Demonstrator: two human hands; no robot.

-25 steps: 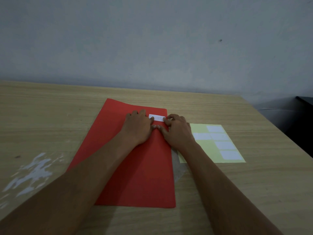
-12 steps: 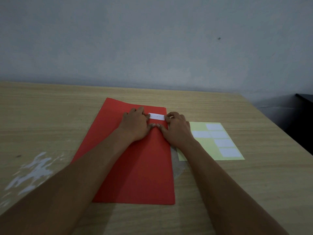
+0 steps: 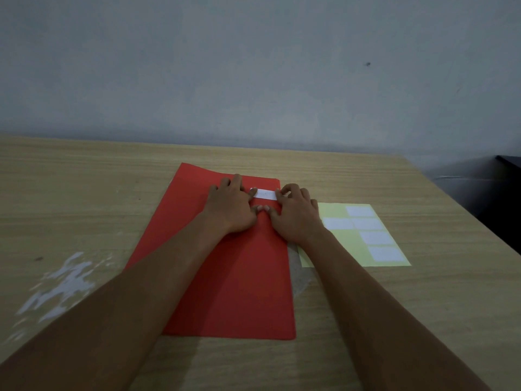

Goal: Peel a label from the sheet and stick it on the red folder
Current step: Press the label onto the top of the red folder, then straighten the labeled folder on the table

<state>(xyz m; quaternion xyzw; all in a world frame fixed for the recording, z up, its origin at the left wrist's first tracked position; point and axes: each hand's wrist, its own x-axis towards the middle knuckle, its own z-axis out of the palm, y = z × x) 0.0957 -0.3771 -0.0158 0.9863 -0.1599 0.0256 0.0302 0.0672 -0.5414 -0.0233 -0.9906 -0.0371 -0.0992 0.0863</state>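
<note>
Both hands lie flat with fingers spread, holding nothing: the left hand [image 3: 231, 206] presses one end of the white label [image 3: 265, 194] and the right hand [image 3: 296, 213] presses the other end. The label sits near the top right corner of the red folder [image 3: 234, 280] on the table [image 3: 84, 193]. The right arm hides part of the yellow sheet [image 3: 358, 235] just beside the folder, and any writing on the label is too faint to read.
</note>
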